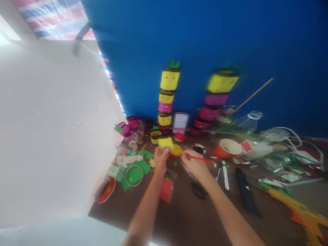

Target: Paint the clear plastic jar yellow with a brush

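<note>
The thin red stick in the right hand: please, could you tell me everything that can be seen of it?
The thin red stick is straight, perhaps a brush handle; its material cannot be told. The right hand grasps it, and a long end sticks out to the right over the brown table, slightly lower in the picture. Blur hides whether its other end touches the round yellow piece.

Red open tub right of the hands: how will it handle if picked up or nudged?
The red tub is probably light for its size: it looks thin-walled and paper-like. It may dent if squeezed, since its wide open top seems to have little bracing. It stands upright now, but if knocked over it might roll on its rounded side.
</note>
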Action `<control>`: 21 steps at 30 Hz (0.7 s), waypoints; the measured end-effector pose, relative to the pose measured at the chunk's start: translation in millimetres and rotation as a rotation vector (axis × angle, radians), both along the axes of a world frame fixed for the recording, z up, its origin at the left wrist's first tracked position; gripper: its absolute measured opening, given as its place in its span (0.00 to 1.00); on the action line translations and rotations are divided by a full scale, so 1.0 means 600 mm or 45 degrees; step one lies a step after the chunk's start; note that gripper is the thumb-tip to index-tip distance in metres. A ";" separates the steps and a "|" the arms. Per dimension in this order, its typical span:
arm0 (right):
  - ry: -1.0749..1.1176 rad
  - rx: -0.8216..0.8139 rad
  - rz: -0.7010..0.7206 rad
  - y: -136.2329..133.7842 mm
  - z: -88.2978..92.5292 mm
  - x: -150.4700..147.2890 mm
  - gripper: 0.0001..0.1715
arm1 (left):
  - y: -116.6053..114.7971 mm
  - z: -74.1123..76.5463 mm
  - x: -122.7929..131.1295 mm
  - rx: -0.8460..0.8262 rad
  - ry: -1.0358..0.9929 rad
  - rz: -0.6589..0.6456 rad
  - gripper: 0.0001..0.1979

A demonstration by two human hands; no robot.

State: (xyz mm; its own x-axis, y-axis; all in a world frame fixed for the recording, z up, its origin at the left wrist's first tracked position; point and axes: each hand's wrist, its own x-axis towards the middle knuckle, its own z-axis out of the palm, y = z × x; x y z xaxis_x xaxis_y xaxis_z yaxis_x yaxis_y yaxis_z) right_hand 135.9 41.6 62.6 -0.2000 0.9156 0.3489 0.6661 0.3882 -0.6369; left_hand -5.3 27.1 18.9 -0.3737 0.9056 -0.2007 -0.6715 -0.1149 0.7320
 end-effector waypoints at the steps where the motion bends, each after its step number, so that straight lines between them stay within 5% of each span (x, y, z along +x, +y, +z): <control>1: 0.014 -0.017 -0.009 -0.001 0.000 0.000 0.10 | -0.001 0.000 0.000 -0.008 0.000 -0.009 0.20; 16: 0.661 -0.198 -0.315 -0.042 -0.009 0.041 0.19 | 0.008 -0.005 -0.013 0.088 -0.038 -0.047 0.20; 21: 0.917 -0.022 -0.195 -0.086 -0.005 0.042 0.12 | 0.012 -0.014 -0.013 0.126 0.057 -0.096 0.20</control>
State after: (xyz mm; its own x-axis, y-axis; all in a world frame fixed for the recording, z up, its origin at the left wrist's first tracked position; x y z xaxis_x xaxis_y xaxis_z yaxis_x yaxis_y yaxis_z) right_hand 161.0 -9.9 59.5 0.2037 0.9213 0.3311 0.1265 0.3105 -0.9421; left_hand -12.8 34.4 10.6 -0.3106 0.9459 -0.0935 -0.6477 -0.1386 0.7492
